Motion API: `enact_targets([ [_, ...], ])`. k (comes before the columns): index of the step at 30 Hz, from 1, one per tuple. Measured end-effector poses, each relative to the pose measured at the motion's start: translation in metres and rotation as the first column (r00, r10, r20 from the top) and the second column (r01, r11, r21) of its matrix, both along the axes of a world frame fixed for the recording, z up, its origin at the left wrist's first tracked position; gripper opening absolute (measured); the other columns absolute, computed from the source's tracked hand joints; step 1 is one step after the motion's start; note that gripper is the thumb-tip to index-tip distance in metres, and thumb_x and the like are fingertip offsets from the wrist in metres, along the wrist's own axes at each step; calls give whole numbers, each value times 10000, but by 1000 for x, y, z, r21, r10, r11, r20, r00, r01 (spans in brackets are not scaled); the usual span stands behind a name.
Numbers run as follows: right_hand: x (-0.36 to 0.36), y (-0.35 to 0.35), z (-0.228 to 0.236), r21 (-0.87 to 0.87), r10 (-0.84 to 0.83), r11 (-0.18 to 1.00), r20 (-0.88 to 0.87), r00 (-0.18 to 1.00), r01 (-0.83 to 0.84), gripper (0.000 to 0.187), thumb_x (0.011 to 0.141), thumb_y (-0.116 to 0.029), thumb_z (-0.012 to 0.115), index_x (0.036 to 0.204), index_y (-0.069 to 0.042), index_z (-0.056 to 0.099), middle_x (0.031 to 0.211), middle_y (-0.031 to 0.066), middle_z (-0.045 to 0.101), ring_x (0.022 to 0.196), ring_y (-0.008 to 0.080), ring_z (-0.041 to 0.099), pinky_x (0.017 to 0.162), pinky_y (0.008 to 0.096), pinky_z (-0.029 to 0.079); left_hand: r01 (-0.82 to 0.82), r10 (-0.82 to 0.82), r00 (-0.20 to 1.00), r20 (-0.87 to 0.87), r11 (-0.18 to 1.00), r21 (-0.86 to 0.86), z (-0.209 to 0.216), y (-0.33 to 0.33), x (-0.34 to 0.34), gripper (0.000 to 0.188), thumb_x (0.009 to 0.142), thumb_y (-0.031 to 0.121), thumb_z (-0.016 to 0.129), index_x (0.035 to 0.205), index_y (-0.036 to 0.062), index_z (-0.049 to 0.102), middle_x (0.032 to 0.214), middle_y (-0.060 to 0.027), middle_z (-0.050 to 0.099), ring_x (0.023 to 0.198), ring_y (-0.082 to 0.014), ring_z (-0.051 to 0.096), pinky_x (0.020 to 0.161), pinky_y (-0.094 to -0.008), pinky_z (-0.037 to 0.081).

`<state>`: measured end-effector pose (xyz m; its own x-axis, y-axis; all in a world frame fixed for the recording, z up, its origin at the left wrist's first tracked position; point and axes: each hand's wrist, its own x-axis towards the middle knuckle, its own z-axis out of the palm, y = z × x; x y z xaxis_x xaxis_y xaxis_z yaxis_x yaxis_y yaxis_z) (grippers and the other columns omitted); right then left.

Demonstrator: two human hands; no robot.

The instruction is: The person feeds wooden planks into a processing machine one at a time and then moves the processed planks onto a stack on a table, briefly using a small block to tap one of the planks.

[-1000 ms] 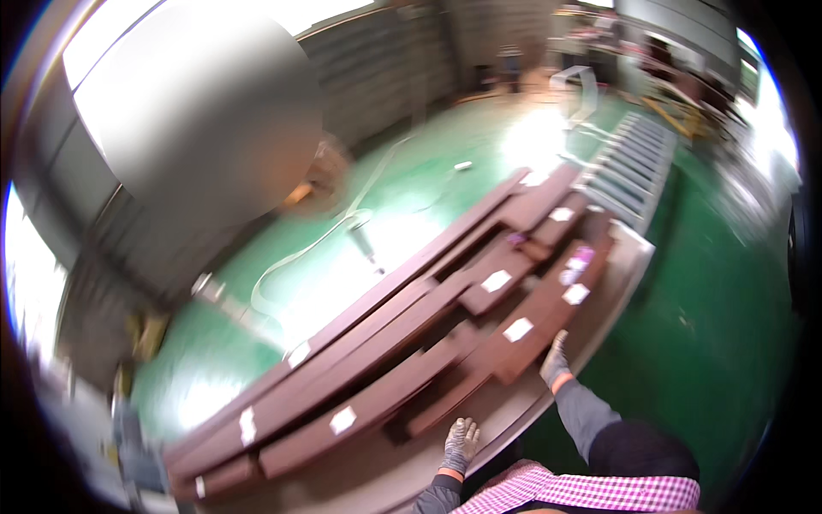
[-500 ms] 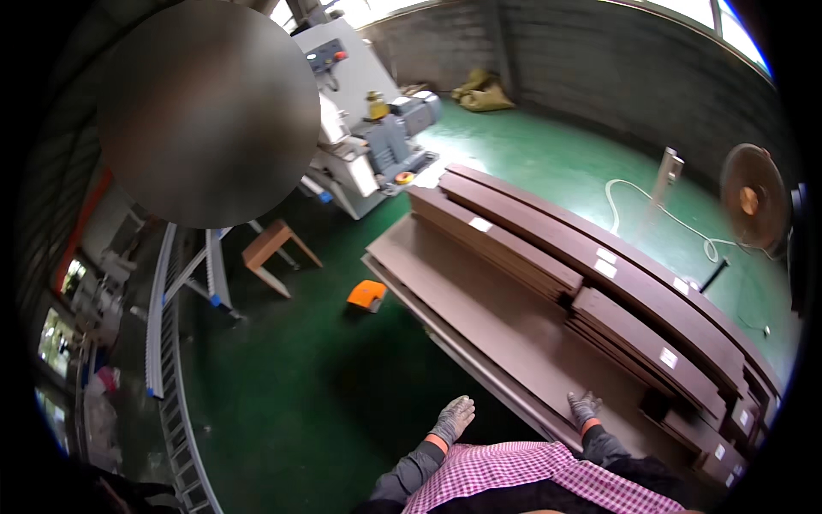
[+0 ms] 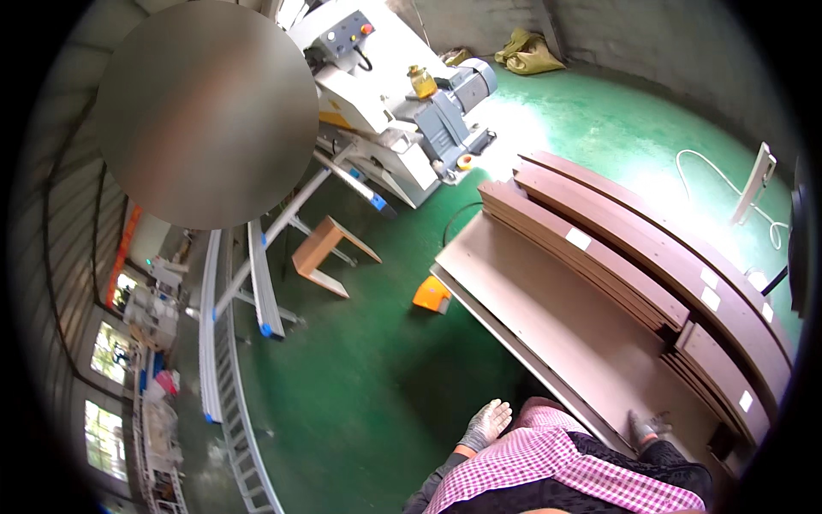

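- At left, a metal roller conveyor (image 3: 247, 458) forms one long edge; a wide stretch of smooth green floor (image 3: 360, 403) separates it from the broad panel.
- On the floor, an angular wooden stand (image 3: 318, 250) and an orange pedal housing (image 3: 431, 294).
- The left hand (image 3: 488, 421), in a grey glove, is open, fingers extended, just beside the panel's near edge.
- The broad panel (image 3: 556, 317) is flat, brown and matt.
- The right hand (image 3: 646, 428), also gloved, lies open on it.
- Long brown boards (image 3: 621, 272) with white labels stand stacked along its far side.
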<state>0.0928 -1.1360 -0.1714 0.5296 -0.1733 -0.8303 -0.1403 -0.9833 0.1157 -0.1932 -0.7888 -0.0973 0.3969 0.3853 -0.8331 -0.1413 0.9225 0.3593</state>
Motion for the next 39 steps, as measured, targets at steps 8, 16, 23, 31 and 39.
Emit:
enact_targets([
  [8,-1,16,-7,-249,-74,957,276,958,146,1131,660,-695,558,1416,-65,1,1456,237,54,1328,408,131,1089,474,126,80,-111,974,199,985,155,20,204,65,370,907,272,462,1212,61,466,1241,-173,485,1130,-325,477,961,-461,383],
  [16,34,97,-44,-221,-622,677,336,707,702,1030,689,-633,580,1432,-223,-2,1464,198,102,1330,403,151,1068,498,172,-130,109,989,97,957,258,33,339,93,368,896,306,475,1194,88,478,1198,-135,514,1097,-310,503,936,-464,418],
  [23,22,233,-69,-201,-632,620,444,635,758,1016,683,-693,535,1435,-223,39,1472,200,68,1337,400,116,1062,511,141,-255,111,945,308,839,481,86,508,129,334,881,315,521,1150,118,528,1104,-67,587,1005,-239,562,895,-424,458],
  [31,-4,401,-64,2,-543,820,321,776,572,1111,600,-518,737,1429,-198,70,1446,203,137,1324,354,200,1066,431,234,-284,-33,854,519,807,518,133,695,195,325,925,268,444,1204,110,497,1116,-68,590,1006,-220,567,912,-410,453],
  [39,-22,607,8,246,-539,834,170,825,494,886,683,-404,720,1352,-14,290,1332,235,376,1233,365,372,1008,390,337,-219,40,880,473,919,329,135,835,249,336,913,293,466,1185,96,448,1054,-86,573,951,-228,558,886,-413,455],
])
